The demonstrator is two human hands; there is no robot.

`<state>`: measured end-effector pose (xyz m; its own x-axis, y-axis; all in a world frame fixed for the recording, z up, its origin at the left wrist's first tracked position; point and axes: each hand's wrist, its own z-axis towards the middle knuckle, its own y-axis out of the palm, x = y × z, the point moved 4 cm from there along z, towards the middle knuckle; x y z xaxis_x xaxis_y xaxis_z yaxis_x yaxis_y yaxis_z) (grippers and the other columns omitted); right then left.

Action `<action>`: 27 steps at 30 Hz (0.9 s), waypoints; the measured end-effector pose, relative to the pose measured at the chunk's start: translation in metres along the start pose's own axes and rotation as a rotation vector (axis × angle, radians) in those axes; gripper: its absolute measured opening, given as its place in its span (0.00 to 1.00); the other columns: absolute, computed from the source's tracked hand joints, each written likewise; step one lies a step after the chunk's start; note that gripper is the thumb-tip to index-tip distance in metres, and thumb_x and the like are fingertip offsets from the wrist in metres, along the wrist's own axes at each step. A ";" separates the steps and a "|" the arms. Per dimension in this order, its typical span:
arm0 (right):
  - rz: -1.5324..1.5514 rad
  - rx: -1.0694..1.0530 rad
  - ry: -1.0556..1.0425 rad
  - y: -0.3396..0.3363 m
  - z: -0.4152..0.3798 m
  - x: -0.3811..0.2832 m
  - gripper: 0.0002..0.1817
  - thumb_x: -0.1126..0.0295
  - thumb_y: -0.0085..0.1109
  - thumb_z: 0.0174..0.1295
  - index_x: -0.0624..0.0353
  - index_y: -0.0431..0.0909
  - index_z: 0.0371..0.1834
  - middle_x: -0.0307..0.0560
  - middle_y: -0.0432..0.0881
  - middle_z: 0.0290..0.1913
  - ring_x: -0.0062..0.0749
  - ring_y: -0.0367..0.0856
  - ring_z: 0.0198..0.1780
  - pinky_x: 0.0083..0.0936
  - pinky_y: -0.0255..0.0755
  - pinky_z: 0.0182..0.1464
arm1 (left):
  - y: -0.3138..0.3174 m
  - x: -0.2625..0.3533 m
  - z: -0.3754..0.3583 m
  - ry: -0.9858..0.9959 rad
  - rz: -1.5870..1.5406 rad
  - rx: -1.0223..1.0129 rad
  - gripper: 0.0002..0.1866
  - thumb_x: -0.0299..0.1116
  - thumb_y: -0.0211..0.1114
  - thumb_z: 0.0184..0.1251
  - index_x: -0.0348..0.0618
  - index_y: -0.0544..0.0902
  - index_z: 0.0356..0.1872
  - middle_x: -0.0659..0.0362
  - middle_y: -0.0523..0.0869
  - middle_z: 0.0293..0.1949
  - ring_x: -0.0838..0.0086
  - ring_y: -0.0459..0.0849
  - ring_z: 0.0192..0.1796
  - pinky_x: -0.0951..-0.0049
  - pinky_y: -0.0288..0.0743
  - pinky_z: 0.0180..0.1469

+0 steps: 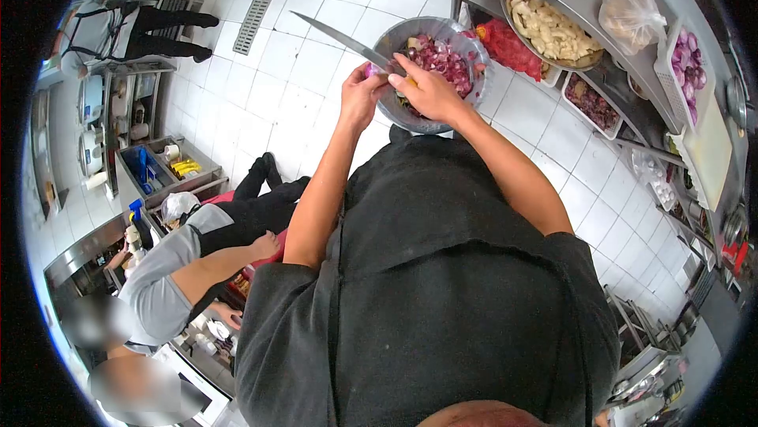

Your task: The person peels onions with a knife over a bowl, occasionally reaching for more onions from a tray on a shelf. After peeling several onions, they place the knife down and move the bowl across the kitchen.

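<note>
My right hand [429,91] grips a large knife [341,39] whose long blade points to the upper left. Most of the handle is hidden under the fingers. Close beside it, my left hand [362,98] pinches a small purple onion [371,70], with the base of the blade right by it. Both hands are over the near left rim of a round bin [483,86] lined with clear plastic. Inside the bin lies a heap of red onion skins and scraps [446,64].
At right, a steel shelf holds a bowl of pale peeled pieces [545,24], a white basket of purple onions [688,72] and a cutting board [707,155]. A red mesh sack [505,46] lies beside the bin. Co-workers [170,285] are at left; another person [130,32] stands farther off.
</note>
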<state>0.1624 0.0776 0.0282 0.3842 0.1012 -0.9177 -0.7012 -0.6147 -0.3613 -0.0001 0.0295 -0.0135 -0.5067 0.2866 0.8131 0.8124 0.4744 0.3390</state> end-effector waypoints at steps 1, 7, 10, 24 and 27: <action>-0.024 -0.036 0.009 0.000 -0.002 -0.002 0.37 0.44 0.46 0.68 0.60 0.62 0.72 0.70 0.81 0.48 0.64 0.80 0.52 0.45 0.72 0.56 | 0.001 0.000 0.000 0.007 -0.004 -0.010 0.20 0.16 0.59 0.60 0.26 0.72 0.55 0.50 0.81 0.47 0.65 0.84 0.48 0.67 0.81 0.53; -0.063 0.030 -0.095 0.004 -0.001 -0.002 0.36 0.46 0.47 0.68 0.62 0.63 0.71 0.71 0.82 0.42 0.66 0.81 0.47 0.48 0.73 0.51 | 0.003 -0.003 0.004 0.017 0.032 -0.039 0.15 0.20 0.56 0.66 0.31 0.75 0.54 0.54 0.82 0.48 0.67 0.83 0.49 0.65 0.79 0.54; -0.095 0.057 -0.106 0.009 -0.004 0.002 0.34 0.47 0.47 0.68 0.60 0.64 0.70 0.71 0.83 0.39 0.67 0.81 0.44 0.50 0.74 0.49 | 0.000 -0.008 0.002 0.019 0.029 -0.033 0.15 0.20 0.56 0.66 0.31 0.75 0.53 0.54 0.82 0.48 0.67 0.83 0.49 0.65 0.79 0.53; 0.452 -0.140 0.329 -0.001 -0.001 0.022 0.26 0.49 0.45 0.72 0.55 0.75 0.63 0.40 0.76 0.22 0.25 0.74 0.20 0.27 0.70 0.22 | -0.013 -0.008 -0.009 -0.055 0.025 -0.138 0.27 0.17 0.58 0.60 0.28 0.68 0.63 0.47 0.78 0.55 0.61 0.82 0.54 0.58 0.79 0.59; 0.466 -0.083 0.388 -0.018 0.007 0.040 0.26 0.48 0.43 0.73 0.57 0.76 0.57 0.36 0.69 0.20 0.19 0.66 0.17 0.22 0.63 0.17 | -0.012 0.000 -0.021 -0.057 -0.020 -0.186 0.29 0.15 0.57 0.59 0.30 0.67 0.65 0.45 0.77 0.57 0.58 0.81 0.57 0.55 0.75 0.65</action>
<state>0.1858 0.0982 -0.0038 0.2502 -0.4758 -0.8432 -0.8052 -0.5859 0.0917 -0.0041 0.0066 -0.0077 -0.5342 0.3277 0.7792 0.8388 0.3202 0.4404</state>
